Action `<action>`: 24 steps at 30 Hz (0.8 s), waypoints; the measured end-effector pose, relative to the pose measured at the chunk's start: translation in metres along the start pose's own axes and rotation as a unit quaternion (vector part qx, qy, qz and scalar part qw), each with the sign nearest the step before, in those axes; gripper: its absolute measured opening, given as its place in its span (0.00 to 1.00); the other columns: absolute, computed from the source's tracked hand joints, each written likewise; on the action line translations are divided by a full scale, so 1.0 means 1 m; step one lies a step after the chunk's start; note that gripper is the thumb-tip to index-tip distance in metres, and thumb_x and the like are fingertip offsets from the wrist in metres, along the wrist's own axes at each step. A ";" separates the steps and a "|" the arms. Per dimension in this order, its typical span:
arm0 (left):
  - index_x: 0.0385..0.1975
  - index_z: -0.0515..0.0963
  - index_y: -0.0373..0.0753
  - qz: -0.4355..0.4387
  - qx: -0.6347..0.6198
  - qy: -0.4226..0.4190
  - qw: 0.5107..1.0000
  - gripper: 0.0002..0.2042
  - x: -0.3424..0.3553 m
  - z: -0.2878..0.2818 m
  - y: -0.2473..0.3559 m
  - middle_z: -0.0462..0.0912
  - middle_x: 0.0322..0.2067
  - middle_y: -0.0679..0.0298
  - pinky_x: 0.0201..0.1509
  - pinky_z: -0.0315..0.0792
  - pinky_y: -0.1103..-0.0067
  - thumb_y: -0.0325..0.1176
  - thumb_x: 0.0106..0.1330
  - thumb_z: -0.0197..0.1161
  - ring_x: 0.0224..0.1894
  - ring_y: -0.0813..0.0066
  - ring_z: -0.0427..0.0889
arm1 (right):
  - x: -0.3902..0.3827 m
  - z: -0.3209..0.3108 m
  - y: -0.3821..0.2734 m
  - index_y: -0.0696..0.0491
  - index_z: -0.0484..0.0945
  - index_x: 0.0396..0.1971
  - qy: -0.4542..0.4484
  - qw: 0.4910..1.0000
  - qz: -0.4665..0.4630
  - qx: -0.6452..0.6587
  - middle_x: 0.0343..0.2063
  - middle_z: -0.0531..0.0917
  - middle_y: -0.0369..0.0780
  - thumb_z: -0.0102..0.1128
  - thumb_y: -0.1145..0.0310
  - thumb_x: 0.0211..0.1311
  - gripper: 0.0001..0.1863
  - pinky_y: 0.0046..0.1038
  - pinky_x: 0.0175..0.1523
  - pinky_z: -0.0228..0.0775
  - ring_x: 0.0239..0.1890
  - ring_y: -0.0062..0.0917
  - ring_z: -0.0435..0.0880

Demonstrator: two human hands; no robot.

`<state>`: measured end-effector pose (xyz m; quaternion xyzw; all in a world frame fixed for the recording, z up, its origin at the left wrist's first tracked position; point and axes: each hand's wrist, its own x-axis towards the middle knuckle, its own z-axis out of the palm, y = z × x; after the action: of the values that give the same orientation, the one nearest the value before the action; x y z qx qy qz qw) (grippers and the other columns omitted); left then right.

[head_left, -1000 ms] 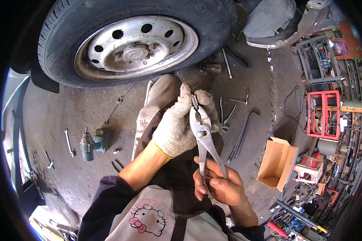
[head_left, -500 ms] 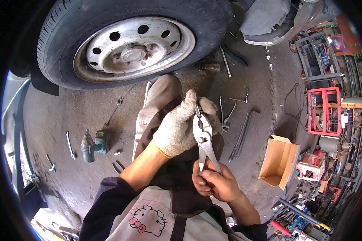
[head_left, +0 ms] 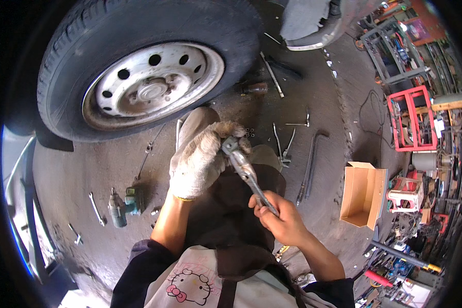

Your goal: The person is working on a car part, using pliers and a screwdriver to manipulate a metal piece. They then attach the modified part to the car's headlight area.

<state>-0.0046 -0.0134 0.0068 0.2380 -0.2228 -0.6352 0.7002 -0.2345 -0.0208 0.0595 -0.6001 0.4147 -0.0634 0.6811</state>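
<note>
My right hand, bare, is closed round the handles of slip-joint pliers. The pliers slant up and left, seen nearly edge-on. Their jaws meet a small grey metal piece held in the fingers of my left hand. That hand wears a dirty white knitted glove, with thumb and fingers curled round the piece. The glove and jaws hide most of the piece, so its kind is unclear. Both hands are above my lap, over a dark apron.
A tyre with a rusty steel wheel stands ahead. On the floor lie an impact wrench, a spanner, long bars and several small nuts. To the right are an open cardboard box, a red frame and cluttered shelving.
The pliers have turned from face-on to nearly edge-on and tilted left. My left hand has shifted left with the piece and rolled. The whole view has swung slightly.
</note>
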 end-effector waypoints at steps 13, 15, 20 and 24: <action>0.48 0.74 0.32 -0.022 -0.158 0.106 0.981 0.15 0.012 0.005 -0.036 0.78 0.29 0.60 0.37 0.78 0.70 0.40 0.75 0.56 0.30 0.67 0.79 | 0.024 0.024 0.025 0.56 0.74 0.41 0.080 0.993 -0.034 -0.075 0.23 0.70 0.34 0.51 0.74 0.67 0.06 0.23 0.35 0.63 0.26 0.16 0.67; 0.46 0.76 0.31 -0.015 -0.014 0.142 0.990 0.12 0.009 0.000 -0.033 0.81 0.32 0.60 0.39 0.79 0.72 0.35 0.74 0.57 0.32 0.67 0.81 | 0.023 0.024 0.028 0.56 0.74 0.42 0.087 0.993 -0.040 -0.069 0.23 0.70 0.35 0.52 0.74 0.66 0.06 0.24 0.34 0.64 0.26 0.16 0.68; 0.44 0.81 0.30 0.051 0.494 0.174 0.850 0.07 0.006 -0.010 -0.032 0.86 0.39 0.58 0.44 0.80 0.76 0.23 0.70 0.60 0.38 0.70 0.86 | 0.021 0.021 0.033 0.56 0.74 0.44 0.077 0.994 -0.030 -0.064 0.24 0.71 0.35 0.52 0.75 0.66 0.08 0.24 0.34 0.65 0.26 0.16 0.69; 0.52 0.76 0.29 0.009 0.304 0.133 0.943 0.14 0.005 -0.022 -0.038 0.86 0.42 0.58 0.47 0.79 0.74 0.32 0.72 0.60 0.39 0.70 0.85 | 0.025 0.019 0.041 0.56 0.75 0.43 0.069 0.994 -0.061 -0.060 0.25 0.73 0.36 0.52 0.75 0.66 0.08 0.24 0.35 0.65 0.26 0.17 0.70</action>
<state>-0.0204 -0.0207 -0.0334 0.5201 -0.3125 -0.4934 0.6232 -0.2228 -0.0104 0.0106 -0.6584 0.4260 -0.1210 0.6086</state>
